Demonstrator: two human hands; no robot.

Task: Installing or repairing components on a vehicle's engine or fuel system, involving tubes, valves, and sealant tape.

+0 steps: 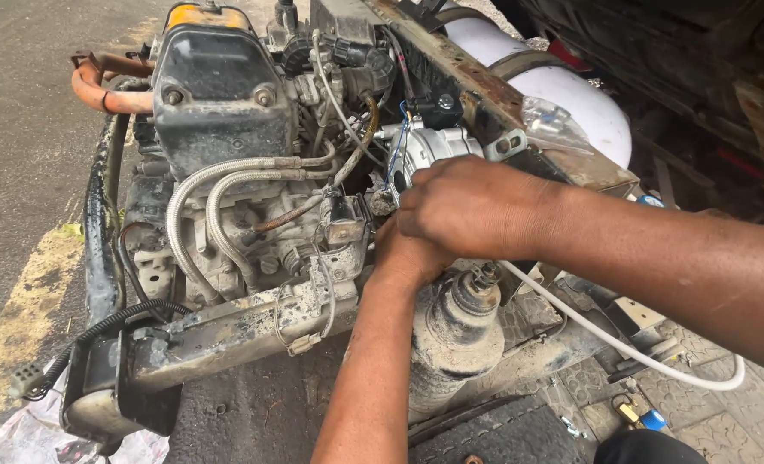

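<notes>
At the centre of the frame the right hand (pixel 476 206) lies curled over the silver alternator (pixel 429 150), fingers bent against its body just below the rusty frame rail (pixel 485 90). The left hand (pixel 407 253) reaches up beneath it, mostly hidden, so its grip cannot be told. A dirty cylindrical starter motor (pixel 455 339) stands just below; braided hoses (pixel 219 193) loop at left, and a white cable (pixel 622 348) trails to the lower right.

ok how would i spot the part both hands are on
Start at the grimy engine and go right along the rusty frame rail. Just under it sits a ribbed silver alternator, under the right hand, left hand below; nothing nearby is as clean.
</notes>
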